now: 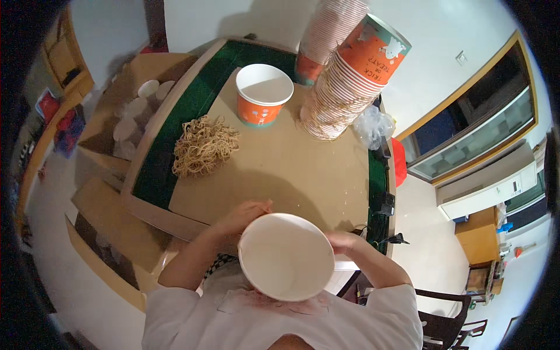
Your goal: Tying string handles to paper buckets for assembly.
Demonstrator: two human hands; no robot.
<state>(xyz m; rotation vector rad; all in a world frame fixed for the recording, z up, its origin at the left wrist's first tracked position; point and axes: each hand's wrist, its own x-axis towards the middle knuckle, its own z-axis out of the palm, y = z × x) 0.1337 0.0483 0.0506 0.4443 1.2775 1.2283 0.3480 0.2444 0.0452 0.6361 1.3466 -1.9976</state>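
Close to my chest, a large paper tub (286,256) is tipped so its white inside faces up toward me. My left hand (251,214) grips its far left side, fingertips near the rim. At the right side my right hand (343,242) holds the same tub, its fingers partly hidden behind the wall. On the table stands a single orange and teal paper tub (261,111), upright, with a white inside. Left of it lies a tangled heap of tan rubber bands (206,147). A tall leaning stack of nested tubs (350,79), with tan bands around its lower part, rises at the back right.
A second tub stack (329,38) leans behind the first, by the wall. A clear plastic bag (374,126) lies at the table's right edge, near black plugs and cables (384,204). Cardboard boxes (111,239) stand left; a dark chair (443,318) is at right.
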